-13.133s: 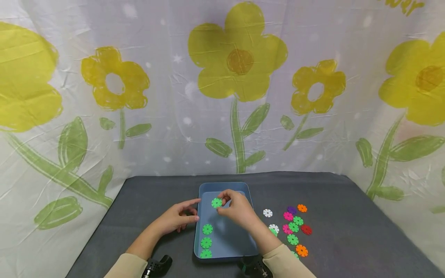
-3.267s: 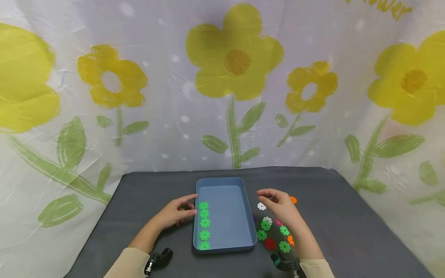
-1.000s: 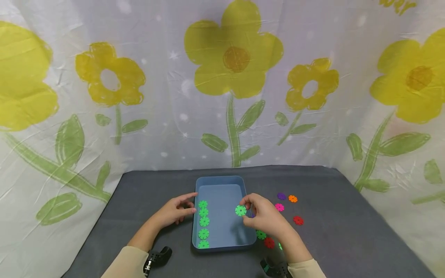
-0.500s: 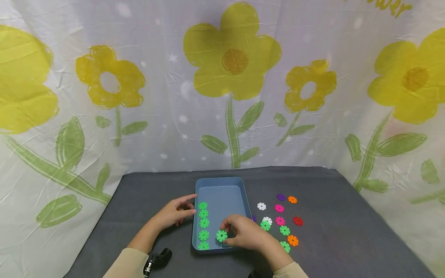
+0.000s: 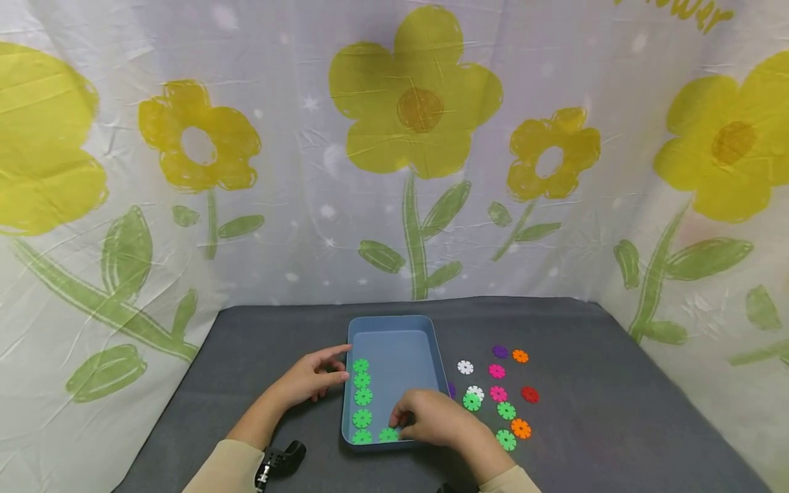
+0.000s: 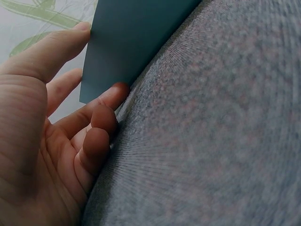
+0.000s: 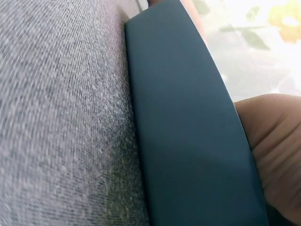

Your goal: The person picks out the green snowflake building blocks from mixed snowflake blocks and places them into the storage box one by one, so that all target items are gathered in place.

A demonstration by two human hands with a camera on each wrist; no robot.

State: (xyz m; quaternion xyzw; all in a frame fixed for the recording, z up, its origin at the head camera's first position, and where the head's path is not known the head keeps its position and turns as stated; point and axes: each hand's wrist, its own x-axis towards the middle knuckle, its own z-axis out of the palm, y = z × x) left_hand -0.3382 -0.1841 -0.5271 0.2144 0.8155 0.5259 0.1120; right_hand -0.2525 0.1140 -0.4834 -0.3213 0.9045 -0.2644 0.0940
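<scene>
A blue tray (image 5: 403, 342) lies on the dark cloth. Along its left side, several green notched plastic discs (image 5: 363, 396) form a column. My right hand (image 5: 434, 418) reaches into the near part of the tray, its thumb and finger pinching another green notched disc (image 5: 388, 435) beside the near wall. That grip is hidden behind the tray wall (image 7: 193, 127) in the right wrist view. At the tray's left rim rests my left hand (image 5: 311, 375), thumb and index fingertip touching it. The left wrist view shows this hand (image 6: 61, 136) with loosely bent fingers against the tray's outer wall (image 6: 127, 42).
Right of the tray lie loose discs: white (image 5: 465, 368), pink (image 5: 496, 371), purple (image 5: 500, 351), orange (image 5: 520, 428), red (image 5: 530, 394) and green (image 5: 506, 439). One white disc is partly under a green one (image 5: 472, 401). A flower-printed curtain (image 5: 296, 205) hangs behind the table.
Earlier, green discs were added to the left column. In the last second my right hand has carried another from the tray's right side down to its near wall. My left hand stays put.
</scene>
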